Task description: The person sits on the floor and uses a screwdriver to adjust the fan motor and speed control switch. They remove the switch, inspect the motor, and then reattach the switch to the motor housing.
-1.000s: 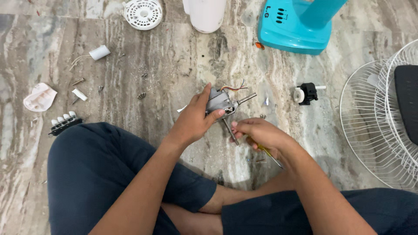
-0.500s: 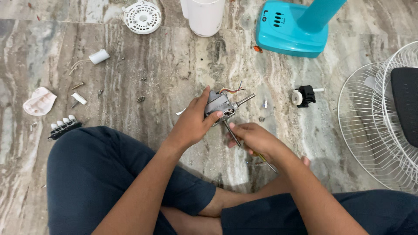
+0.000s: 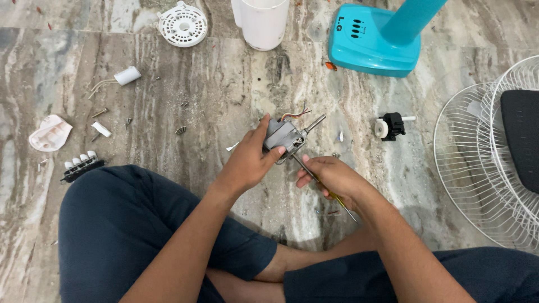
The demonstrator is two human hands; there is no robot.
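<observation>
Little has changed since the earlier frame — your left hand (image 3: 247,163) still grips the small grey motor (image 3: 283,136), fingers clenched round its housing, held just above the marble floor (image 3: 224,84) in front of your crossed legs. Your right hand (image 3: 332,177) keeps its fingers closed on the screwdriver (image 3: 314,175), tip set against the motor's underside; the hand sits a touch closer to it than before. The view has drifted slightly.

Containers — one white tub (image 3: 264,21) stands at the top edge beside the teal fan base (image 3: 373,45); its inside cannot be seen. Loose screws (image 3: 181,130) lie scattered to the left.
</observation>
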